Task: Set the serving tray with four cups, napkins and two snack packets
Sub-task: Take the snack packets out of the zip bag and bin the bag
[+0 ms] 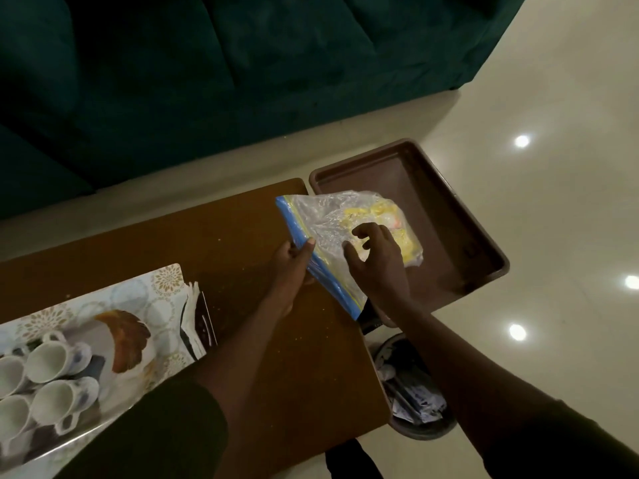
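Over desk (242,236) edge, zip bag (332,219) above brown tray (449,209). Left hand (294,267) pinches blue seal; right hand (377,257) spread, fingertips on film. Bag looks light, limp, slippery; grip seal strip.

green sofa (207,63), brown tub (466,216), waste bin (415,392), wooden table (224,243)
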`<state>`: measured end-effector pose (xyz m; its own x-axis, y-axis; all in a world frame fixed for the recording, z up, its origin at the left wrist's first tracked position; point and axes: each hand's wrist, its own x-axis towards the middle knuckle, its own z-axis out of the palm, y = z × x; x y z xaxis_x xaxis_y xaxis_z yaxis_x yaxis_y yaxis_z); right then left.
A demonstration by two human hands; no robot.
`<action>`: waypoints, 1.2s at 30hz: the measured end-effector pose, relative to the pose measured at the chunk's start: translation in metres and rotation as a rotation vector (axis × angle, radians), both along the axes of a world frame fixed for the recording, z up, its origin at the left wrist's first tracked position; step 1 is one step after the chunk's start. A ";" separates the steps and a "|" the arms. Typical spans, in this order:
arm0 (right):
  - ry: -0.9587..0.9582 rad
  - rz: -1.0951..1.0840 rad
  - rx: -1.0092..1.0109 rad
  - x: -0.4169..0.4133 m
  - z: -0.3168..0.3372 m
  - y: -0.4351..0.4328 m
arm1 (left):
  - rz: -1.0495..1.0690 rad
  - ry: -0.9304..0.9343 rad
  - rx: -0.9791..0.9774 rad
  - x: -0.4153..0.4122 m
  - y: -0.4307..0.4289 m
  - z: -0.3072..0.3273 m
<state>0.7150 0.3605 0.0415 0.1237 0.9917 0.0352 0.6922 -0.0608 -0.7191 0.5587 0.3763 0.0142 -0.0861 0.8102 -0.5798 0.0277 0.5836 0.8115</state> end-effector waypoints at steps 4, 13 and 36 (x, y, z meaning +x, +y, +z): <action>-0.018 0.144 -0.073 -0.001 -0.004 -0.001 | -0.030 0.030 -0.001 0.013 0.005 0.003; 0.091 0.022 0.111 0.024 0.045 0.011 | -0.092 -0.397 0.099 0.055 0.030 0.070; 0.050 0.088 -0.068 -0.058 0.084 -0.027 | -0.092 0.164 0.154 -0.097 -0.032 0.088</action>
